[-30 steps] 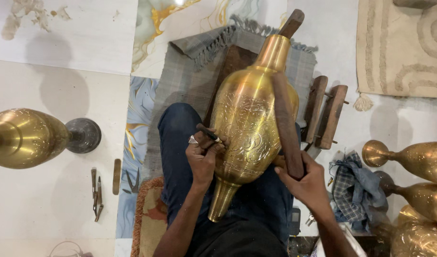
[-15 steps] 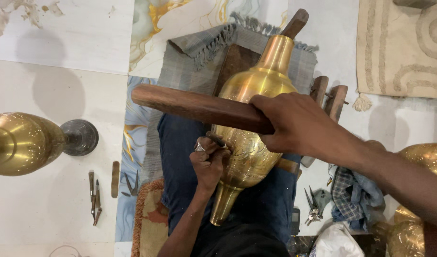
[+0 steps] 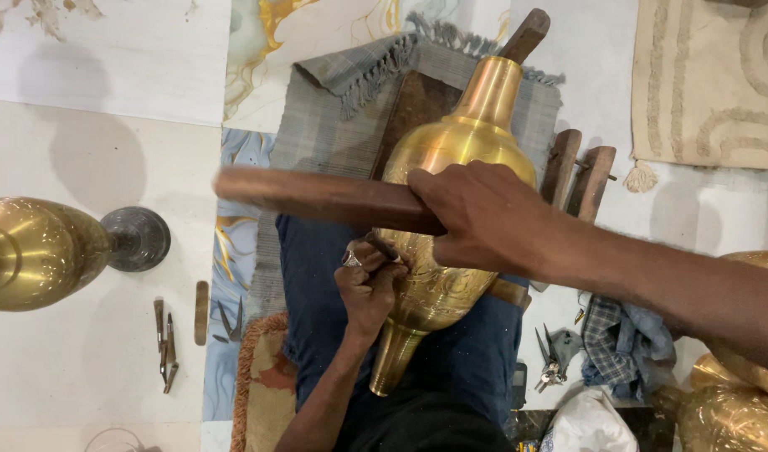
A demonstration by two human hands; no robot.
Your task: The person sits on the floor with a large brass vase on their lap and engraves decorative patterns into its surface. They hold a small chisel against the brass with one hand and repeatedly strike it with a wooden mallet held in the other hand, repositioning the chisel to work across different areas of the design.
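The brass vase lies tilted across your lap, neck pointing away from you over the grey fringed cloth, foot toward your body. Its polished belly carries fine engraved lines near your fingers.

Your right arm comes in from the right edge, forearm stretched across the vase. Your right hand is closed around one end of a long wooden stick, which lies crosswise above the vase's belly and juts out to the vase's left, blurred at its far end.

Your left arm rises from below, elbow bent. Your left hand, a ring on one finger, is curled shut on a small tool whose tip meets the vase's left flank; the tool itself is mostly hidden.

To the right of the vase stand two wooden blocks. Lower right of it lie a checked rag and small pliers. Well to the vase's left on the floor sits another brass vase with a dark foot, and below that a few slim metal tools.
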